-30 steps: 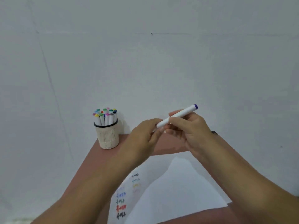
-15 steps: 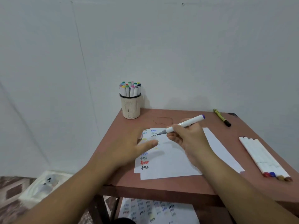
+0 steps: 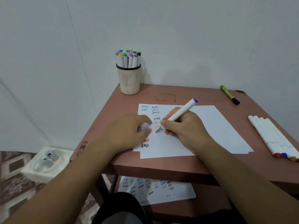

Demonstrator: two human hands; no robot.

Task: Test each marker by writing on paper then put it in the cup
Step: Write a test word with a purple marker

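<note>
I see the right hand (image 3: pixel 184 128) pinching the purple-capped marker (image 3: pixel 178 113), tip down on the paper (image 3: pixel 210 126) mid-table. Left hand (image 3: pixel 127 133) lies on the sheet's left edge, fingers loosely curled, cap possibly inside, can't tell. Cup (image 3: pixel 129 80) of markers stands at the back left corner.

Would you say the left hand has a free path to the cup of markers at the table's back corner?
Probably yes: the left hand rests on the paper, and only bare table lies between it and the cup.
</note>
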